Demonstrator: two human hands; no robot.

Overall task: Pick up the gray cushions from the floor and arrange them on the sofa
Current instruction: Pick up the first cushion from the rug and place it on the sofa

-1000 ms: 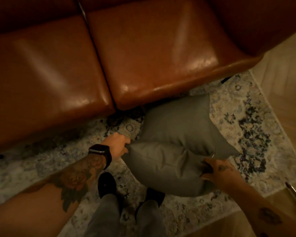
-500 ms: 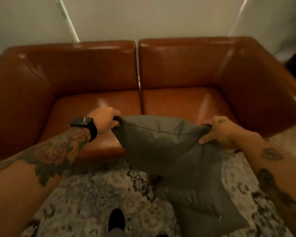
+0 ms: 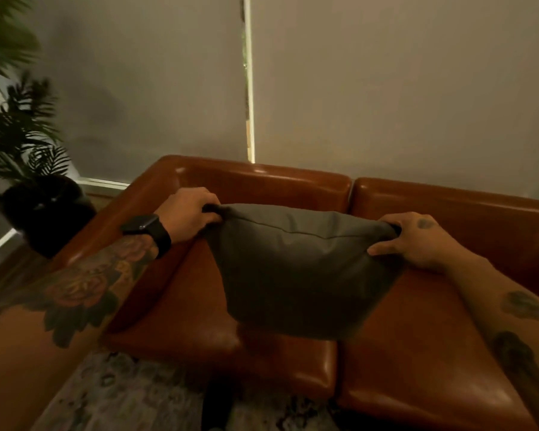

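I hold a gray cushion (image 3: 296,269) by its two upper corners above the left seat of the brown leather sofa (image 3: 417,353). My left hand (image 3: 190,213), with a black watch on its wrist, grips the left corner. My right hand (image 3: 408,241) grips the right corner. The cushion hangs down with its lower edge near the seat; whether it touches the seat is unclear. No other cushion is in view.
A patterned rug (image 3: 131,396) lies in front of the sofa. A potted palm (image 3: 22,144) with a dark pot stands left of the sofa's arm. Pale blinds (image 3: 386,88) hang behind the backrest.
Both hands lifted the cushion from the rug up over the sofa seat. My view swung up and left, so the second cushion on the floor dropped out of sight.
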